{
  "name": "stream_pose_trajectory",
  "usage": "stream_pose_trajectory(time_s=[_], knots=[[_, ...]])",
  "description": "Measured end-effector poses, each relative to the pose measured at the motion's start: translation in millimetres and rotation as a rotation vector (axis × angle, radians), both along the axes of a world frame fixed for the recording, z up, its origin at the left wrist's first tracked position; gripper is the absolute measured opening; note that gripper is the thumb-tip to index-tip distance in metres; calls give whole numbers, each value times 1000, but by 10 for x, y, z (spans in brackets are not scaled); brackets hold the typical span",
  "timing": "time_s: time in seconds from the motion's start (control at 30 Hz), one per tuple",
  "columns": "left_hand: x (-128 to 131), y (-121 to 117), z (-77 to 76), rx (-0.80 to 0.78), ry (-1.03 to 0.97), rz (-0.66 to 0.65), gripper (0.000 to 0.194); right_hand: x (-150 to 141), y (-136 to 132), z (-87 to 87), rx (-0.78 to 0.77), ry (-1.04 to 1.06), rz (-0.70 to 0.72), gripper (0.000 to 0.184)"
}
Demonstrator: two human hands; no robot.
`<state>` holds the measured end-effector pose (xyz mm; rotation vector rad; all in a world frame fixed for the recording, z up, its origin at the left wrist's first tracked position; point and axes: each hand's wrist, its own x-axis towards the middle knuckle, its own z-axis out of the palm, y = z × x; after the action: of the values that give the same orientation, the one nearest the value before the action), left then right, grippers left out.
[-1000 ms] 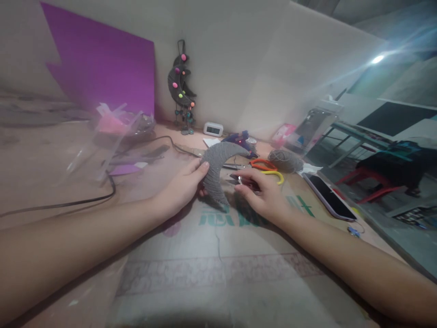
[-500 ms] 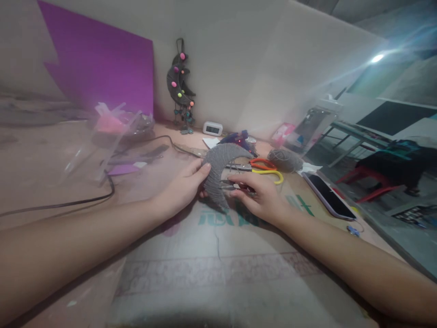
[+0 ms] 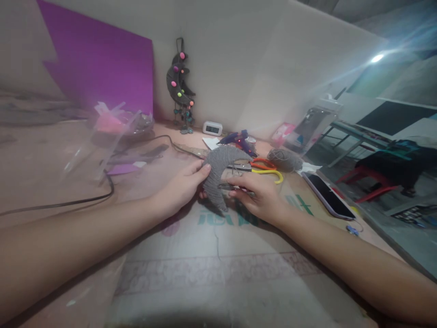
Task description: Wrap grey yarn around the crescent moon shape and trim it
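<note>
My left hand (image 3: 189,180) is closed on a crescent moon (image 3: 217,180) wrapped in grey yarn, with the thumb on its front and the fingers behind. At the crescent's inner curve, my right hand (image 3: 256,193) pinches a small dark tool that looks like thread snips (image 3: 224,186), its tip against the yarn. Most of that tool is hidden by the fingers. A few loose yarn strands (image 3: 234,168) hang near the crescent's upper tip. Just behind lie scissors (image 3: 269,171) with one orange and one yellow handle. A short yarn end (image 3: 217,246) rests on the board below.
Behind the crescent are a glue gun (image 3: 239,140), a white digital clock (image 3: 212,128) and a grey yarn ball (image 3: 285,159). A phone (image 3: 328,196) lies right. Decorated crescents (image 3: 179,86) hang on the wall. A black cable (image 3: 68,207) and plastic bag (image 3: 116,127) are left.
The snips' two blades, seen apart before, now look closed together. My right hand has moved very slightly left. The left hand keeps its hold on the crescent.
</note>
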<state>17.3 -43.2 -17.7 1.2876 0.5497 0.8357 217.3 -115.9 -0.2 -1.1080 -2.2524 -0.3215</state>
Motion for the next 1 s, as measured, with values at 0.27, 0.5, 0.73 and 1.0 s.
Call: stream_pose_trajectory(time_s=[0.27, 0.5, 0.73, 1.0], knots=[[1, -18, 18, 4, -5, -9, 20, -15, -15, 25, -9, 0, -7, 16], [-4, -17, 9, 45, 15, -3, 20, 6, -20, -14, -32, 215, -35, 18], [10, -14, 53, 50, 56, 20, 13, -1, -28, -4, -13, 120, -4, 22], [-6, -20, 102, 73, 123, 35, 14, -55, -44, 34, 96, -143, 29, 21]])
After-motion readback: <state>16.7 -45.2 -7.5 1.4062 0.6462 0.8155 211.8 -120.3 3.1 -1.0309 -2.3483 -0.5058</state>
